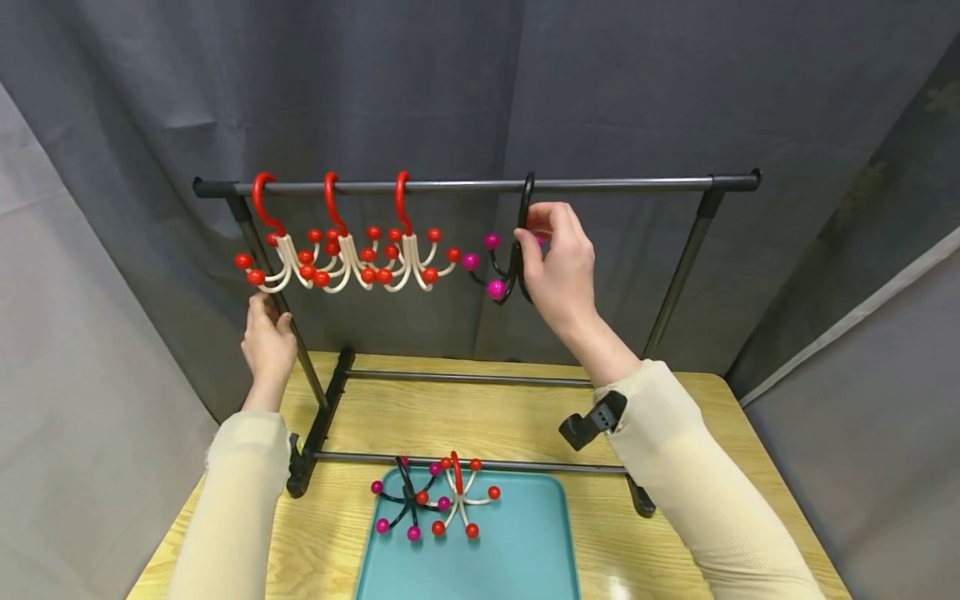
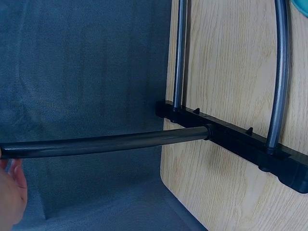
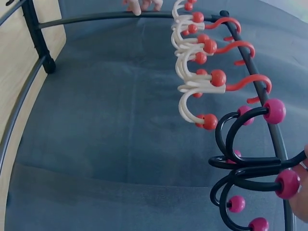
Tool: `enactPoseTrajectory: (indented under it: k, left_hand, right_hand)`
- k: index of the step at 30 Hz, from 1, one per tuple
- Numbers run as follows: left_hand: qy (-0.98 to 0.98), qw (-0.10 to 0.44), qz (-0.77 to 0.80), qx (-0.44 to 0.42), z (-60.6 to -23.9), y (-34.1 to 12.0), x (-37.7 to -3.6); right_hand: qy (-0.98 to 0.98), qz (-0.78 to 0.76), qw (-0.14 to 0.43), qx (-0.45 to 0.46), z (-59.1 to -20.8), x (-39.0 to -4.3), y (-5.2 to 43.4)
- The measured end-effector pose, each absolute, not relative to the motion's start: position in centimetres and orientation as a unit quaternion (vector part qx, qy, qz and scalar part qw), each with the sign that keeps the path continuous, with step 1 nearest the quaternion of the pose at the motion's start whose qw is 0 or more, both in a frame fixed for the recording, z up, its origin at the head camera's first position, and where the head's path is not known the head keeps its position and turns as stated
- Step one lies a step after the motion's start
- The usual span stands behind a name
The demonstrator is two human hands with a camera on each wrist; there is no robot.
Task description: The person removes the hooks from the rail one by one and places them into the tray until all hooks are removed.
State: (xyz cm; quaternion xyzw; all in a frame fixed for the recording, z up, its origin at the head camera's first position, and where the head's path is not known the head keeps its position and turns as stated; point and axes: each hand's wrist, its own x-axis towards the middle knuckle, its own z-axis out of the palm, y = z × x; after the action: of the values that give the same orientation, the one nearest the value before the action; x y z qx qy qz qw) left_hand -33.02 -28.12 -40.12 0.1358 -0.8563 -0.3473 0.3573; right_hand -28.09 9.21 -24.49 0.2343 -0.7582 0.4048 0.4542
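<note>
My right hand (image 1: 561,267) pinches the stem of a black multi-arm hook hanger (image 3: 255,162) with magenta ball tips. Its hook passes over the top rail (image 1: 615,184) of a dark metal rack, right of the middle. At the left side, my left hand (image 1: 270,346) grips the rack's upright post (image 2: 106,144), fingers around it below the rail. Three cream hangers with red hooks and red balls hang along the rail's left half: one near the left end (image 1: 262,200), a middle one (image 1: 330,200) and a third (image 1: 401,200).
A teal tray (image 1: 517,550) lies on the wooden table (image 1: 465,417) at the rack's front. On it, a black hanger with magenta balls (image 1: 408,497) overlaps a cream hanger with red balls (image 1: 459,500). Grey curtains (image 1: 420,92) hang behind and at both sides.
</note>
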Motion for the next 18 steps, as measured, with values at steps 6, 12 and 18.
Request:
enactPoseTrajectory:
  k: [6,12,18]
  left_hand:
    - [-0.855,0.36,-0.347,0.136,-40.2,-28.2,-33.1]
    - [-0.855,0.36,-0.35,0.133,-40.2,-28.2,-33.1]
    - [-0.856,0.354,-0.351,0.137,-40.3,-28.1,-33.1]
  right_hand:
    - [-0.76,0.412,0.443,0.238,-25.6,-26.8,9.7]
    - [-0.758,0.426,0.433,0.238,-27.0,-25.8,10.3]
    - [-0.761,0.437,0.417,0.236,-29.2,-24.8,11.1]
